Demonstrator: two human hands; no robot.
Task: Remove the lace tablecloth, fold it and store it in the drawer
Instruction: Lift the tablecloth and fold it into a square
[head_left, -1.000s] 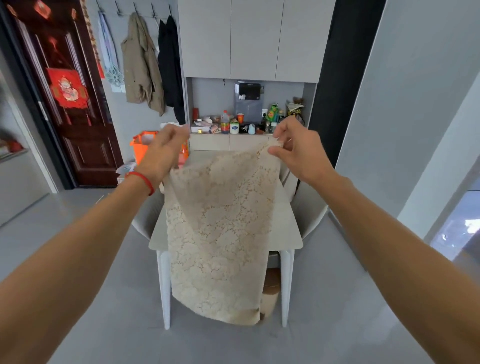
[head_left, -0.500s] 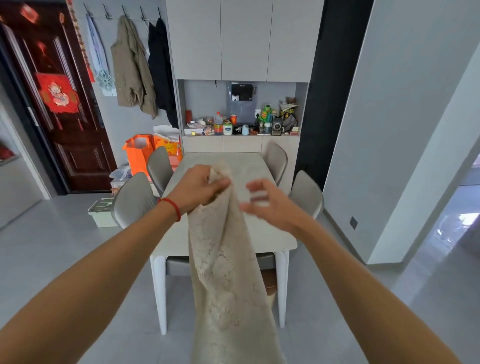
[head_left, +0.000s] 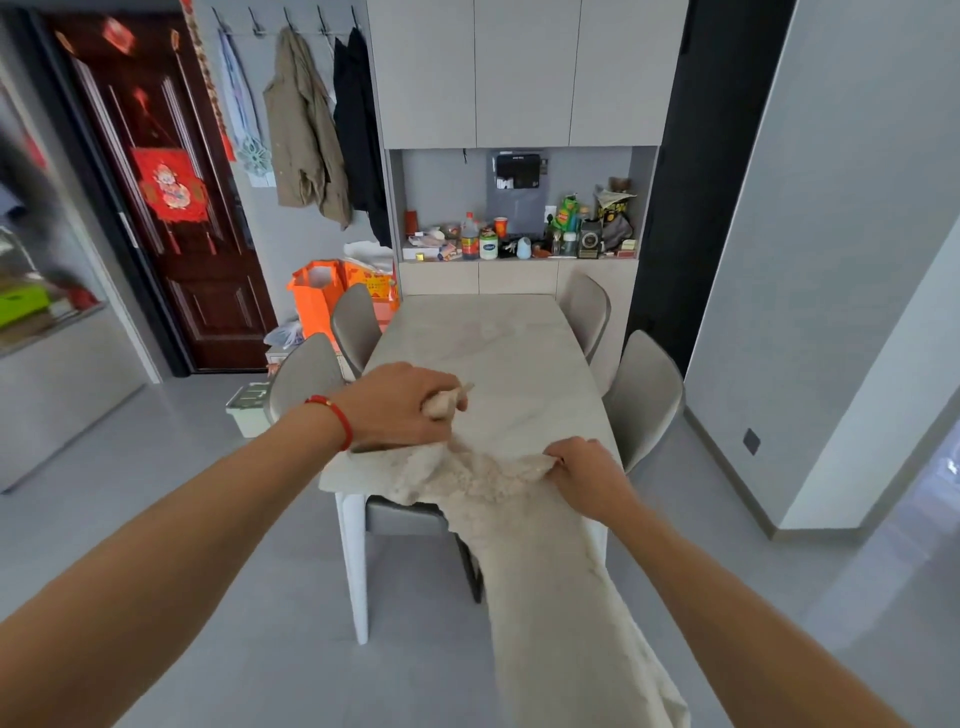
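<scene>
The cream lace tablecloth (head_left: 524, 545) hangs folded lengthwise off the near end of the pale marble table (head_left: 498, 353), its lower part trailing toward the floor. My left hand (head_left: 400, 405), with a red string on the wrist, is closed around the bunched top corners just above the tabletop. My right hand (head_left: 587, 473) pinches the cloth's edge at the table's near right corner. Between the two hands the cloth sags in a loose fold on the table end. No drawer is identifiable with certainty.
Grey chairs (head_left: 644, 400) stand on both sides of the table, one tucked under the near end. A cabinet niche (head_left: 519, 234) full of bottles lies beyond it. Orange bags (head_left: 322, 296) and a dark red door (head_left: 171, 197) are at the left.
The cloth was held up spread wide, then its top corners were gathered into my left hand. Both hands dropped to the table end, and my right hand took hold of the cloth's edge.
</scene>
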